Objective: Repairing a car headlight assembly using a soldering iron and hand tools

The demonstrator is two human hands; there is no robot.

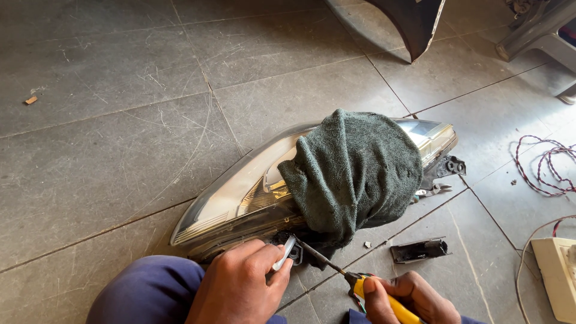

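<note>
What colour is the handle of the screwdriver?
Yellow; the screwdriver in the right hand shows best in the head view.

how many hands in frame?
2. The left hand is at the bottom centre, pinching a small white part against the headlight. The right hand is at the bottom right, gripping a yellow-handled screwdriver. No others visible.

Scuffed grey floor tiles (120, 120) throughout, sunlit. Dark curved body panel (414, 24) at top centre, grey plastic chair legs (540, 36) upper right, twisted red-white wires (543, 165) and white socket strip (558, 273) at right edge.
</note>
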